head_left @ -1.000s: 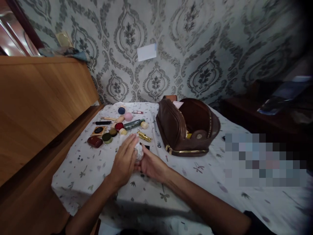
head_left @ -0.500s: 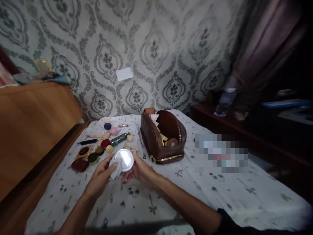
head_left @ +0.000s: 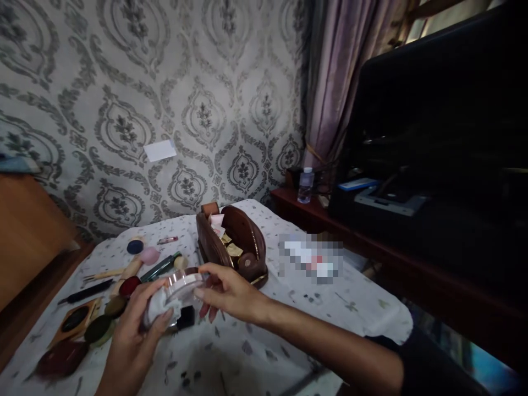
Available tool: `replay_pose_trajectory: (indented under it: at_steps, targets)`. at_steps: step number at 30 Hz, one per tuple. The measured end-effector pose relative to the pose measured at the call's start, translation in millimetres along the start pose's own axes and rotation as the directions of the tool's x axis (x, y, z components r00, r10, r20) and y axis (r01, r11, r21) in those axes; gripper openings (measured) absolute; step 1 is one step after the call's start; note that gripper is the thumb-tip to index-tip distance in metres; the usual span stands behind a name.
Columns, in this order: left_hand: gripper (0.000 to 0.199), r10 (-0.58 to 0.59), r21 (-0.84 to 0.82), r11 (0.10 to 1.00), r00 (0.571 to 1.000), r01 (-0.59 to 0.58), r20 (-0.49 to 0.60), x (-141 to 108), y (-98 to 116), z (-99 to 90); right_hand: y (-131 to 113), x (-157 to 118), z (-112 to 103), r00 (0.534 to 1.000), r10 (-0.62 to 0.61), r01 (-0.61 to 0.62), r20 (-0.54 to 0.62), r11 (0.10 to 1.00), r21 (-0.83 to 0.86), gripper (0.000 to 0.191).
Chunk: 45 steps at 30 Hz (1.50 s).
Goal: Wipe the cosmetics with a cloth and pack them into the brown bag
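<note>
My right hand pinches the right edge of a round, shiny-rimmed compact, its thumb and forefinger closed on the rim. Between the fingers of my left hand is a crumpled white tissue, pressed against the compact's left side. Under the hands, a small black case is partly hidden. Just behind stands an unzipped brown leather toiletry bag with packets inside. Left of my hands lie a dark red case, a green round jar, a green tube and a pink sponge.
A patterned white cloth covers the table. A blurred-out item lies right of the bag. Beyond it, a water bottle stands on a dark red ledge, beside a large black screen. A wooden panel rises at the left.
The view has swung right and closer. The compact has tipped from facing up at me to nearly edge-on, still between both hands with the tissue on its left side.
</note>
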<state>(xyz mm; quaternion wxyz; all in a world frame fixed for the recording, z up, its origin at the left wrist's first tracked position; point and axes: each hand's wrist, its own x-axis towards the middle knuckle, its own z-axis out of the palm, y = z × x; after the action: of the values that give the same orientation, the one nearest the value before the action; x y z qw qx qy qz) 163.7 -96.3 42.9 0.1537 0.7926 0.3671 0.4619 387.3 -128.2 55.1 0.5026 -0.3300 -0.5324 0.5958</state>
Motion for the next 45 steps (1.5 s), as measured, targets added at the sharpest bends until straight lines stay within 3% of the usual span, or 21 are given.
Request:
replay_pose_trajectory:
  at_steps: [2,5,7,9,13,16,17,19,21,24,27,30,39,45]
  targets:
    - [0.042,0.270,0.178,0.949,0.962,-0.258,-0.044,4.8,9.5,7.6,-14.3,-4.2,-8.2,0.998,0.048,-0.057,0.049,0.979,0.197,0.063]
    - [0.057,0.570,0.330,0.781,0.821,-0.531,-0.030,11.0,22.0,20.0,-36.6,-10.5,-18.9,0.995,0.069,-0.091,0.078,0.937,0.337,0.057]
    - [0.067,0.673,0.352,0.693,0.740,-0.630,-0.001,15.2,28.9,27.8,-46.6,-12.6,-25.1,0.996,0.081,-0.086,0.028,0.950,0.299,0.048]
    - [0.071,0.705,0.336,0.660,0.709,-0.672,0.032,19.4,34.0,34.3,-52.6,-12.7,-31.9,0.995,0.096,-0.085,-0.041,0.973,0.217,0.047]
    - [0.071,0.666,0.306,0.704,0.746,-0.641,0.031,24.6,33.0,40.5,-68.1,-6.7,-55.7,0.991,0.040,-0.033,-0.127,0.998,0.056,0.055]
    - [0.069,0.634,0.310,0.737,0.773,-0.600,-0.013,23.8,17.5,39.9,-89.7,3.8,-84.1,0.975,-0.142,0.094,-0.170,0.960,-0.263,0.055]
    - [0.068,0.622,0.315,0.745,0.783,-0.587,-0.012,22.6,9.7,39.3,-96.9,8.5,-93.9,0.961,-0.225,0.131,-0.162,0.882,-0.452,0.055]
    - [0.064,0.599,0.319,0.755,0.800,-0.573,0.021,18.9,-9.0,38.3,-108.1,19.9,-110.9,0.931,-0.353,0.135,-0.094,0.571,-0.810,0.058]
    - [0.059,0.582,0.309,0.760,0.811,-0.571,0.068,13.5,-29.3,38.4,-112.7,33.1,-122.8,0.943,-0.333,0.082,-0.006,0.249,-0.965,0.059]
    - [0.047,0.527,0.294,0.793,0.843,-0.533,0.106,4.1,-57.5,41.3,-109.1,54.1,-132.3,0.983,-0.176,0.052,0.060,-0.053,-0.997,0.051]
    - [0.035,0.448,0.294,0.839,0.888,-0.457,0.101,-4.7,-79.2,46.7,-101.4,73.8,-137.0,0.993,-0.062,0.083,0.098,-0.218,-0.972,0.048]
    - [0.033,0.433,0.298,0.843,0.894,-0.447,0.115,-11.4,-94.7,52.2,-94.8,90.9,-141.3,0.990,0.022,0.141,0.142,-0.341,-0.929,0.042]
    - [0.036,0.397,0.334,0.828,0.891,-0.451,0.220,-21.7,-117.7,55.5,-73.0,136.4,-154.3,0.963,0.205,0.257,0.176,-0.499,-0.827,0.033]
    - [0.036,0.447,0.321,0.818,0.879,-0.477,0.166,-27.6,-133.5,64.2,-59.8,156.0,-166.8,0.946,0.228,0.321,0.230,-0.559,-0.765,0.042]
